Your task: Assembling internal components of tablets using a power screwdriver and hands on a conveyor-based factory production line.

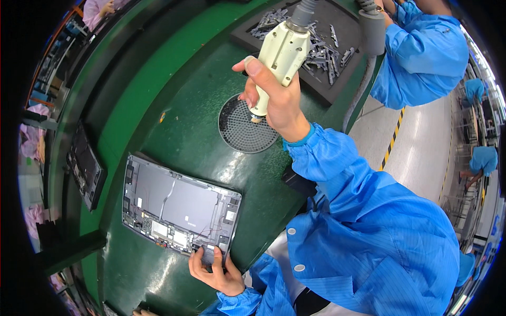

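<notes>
Head view: left fisheye of a worn pair; upright, unmirrored.
Looks down from the wearer's head, close, onto green workbench (pixel 182 129), left hand (pixel 221 274) and right hand (pixel 282 102); wide field reaches aisle floor (pixel 422 137) at right.

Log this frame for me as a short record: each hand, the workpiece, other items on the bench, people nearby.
Left hand: fingers at the lower edge of the opened device
Right hand: gripping a cream handheld tool, tip over a round perforated dish; contact unclear
Workpiece: opened flat device, internals exposed
Other items: dark tray bearing grey strip parts
Nearby: co-worker in blue sleeves, upper right
</notes>
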Tool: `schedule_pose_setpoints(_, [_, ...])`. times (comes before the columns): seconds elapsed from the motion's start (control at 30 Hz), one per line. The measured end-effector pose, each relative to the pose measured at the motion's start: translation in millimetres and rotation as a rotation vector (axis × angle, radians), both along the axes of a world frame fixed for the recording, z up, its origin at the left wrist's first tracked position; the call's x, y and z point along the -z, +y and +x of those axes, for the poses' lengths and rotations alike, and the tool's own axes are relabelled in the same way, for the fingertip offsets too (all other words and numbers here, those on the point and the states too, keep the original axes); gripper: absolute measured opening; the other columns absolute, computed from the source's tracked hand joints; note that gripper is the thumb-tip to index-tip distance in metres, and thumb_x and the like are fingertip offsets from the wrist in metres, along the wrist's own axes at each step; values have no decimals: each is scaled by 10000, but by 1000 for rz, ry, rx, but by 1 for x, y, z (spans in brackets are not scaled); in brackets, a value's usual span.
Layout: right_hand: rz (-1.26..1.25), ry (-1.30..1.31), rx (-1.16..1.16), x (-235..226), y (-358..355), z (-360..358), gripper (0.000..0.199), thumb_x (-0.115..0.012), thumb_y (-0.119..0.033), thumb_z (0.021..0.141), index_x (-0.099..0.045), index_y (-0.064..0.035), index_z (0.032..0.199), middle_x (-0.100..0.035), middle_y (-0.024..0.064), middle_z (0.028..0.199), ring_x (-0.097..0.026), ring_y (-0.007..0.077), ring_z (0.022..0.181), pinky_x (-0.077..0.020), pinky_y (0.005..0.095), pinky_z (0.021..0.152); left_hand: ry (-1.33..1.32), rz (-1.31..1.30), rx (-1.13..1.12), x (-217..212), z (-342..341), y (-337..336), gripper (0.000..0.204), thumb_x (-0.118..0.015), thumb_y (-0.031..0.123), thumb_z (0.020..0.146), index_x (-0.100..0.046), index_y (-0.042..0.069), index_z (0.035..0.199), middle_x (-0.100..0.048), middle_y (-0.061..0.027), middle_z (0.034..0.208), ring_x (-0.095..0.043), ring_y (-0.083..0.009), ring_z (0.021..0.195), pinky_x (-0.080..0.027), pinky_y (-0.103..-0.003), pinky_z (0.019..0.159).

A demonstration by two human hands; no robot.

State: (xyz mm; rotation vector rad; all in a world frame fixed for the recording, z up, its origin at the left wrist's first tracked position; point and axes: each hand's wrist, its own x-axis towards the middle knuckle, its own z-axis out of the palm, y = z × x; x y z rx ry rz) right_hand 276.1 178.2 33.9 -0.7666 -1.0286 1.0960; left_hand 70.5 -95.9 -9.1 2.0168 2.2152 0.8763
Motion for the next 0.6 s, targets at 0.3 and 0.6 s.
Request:
schedule_pose_setpoints(0.3, [3,-5,31,-2,-1,0,330,-587,-272,871,-550,56,881,-492,49,571,-466,103,443,-477,278,496,-14,43,11,-1,2,6,348,-708,-36,670,-635,54,998,-464,-175,1209,-403,-392,1153,-378,-481,917])
schedule_pose_setpoints(0.6, [110,45,-19,10,1,-10,280,-589,-230,877,-600,45,927,-508,31,535,-476,96,435,-466,263,473,-20,66,-56,-1,8,5,396,-732,16,632,-673,99,1016,-532,-158,1164,-456,-387,1095,-391,-464,922])
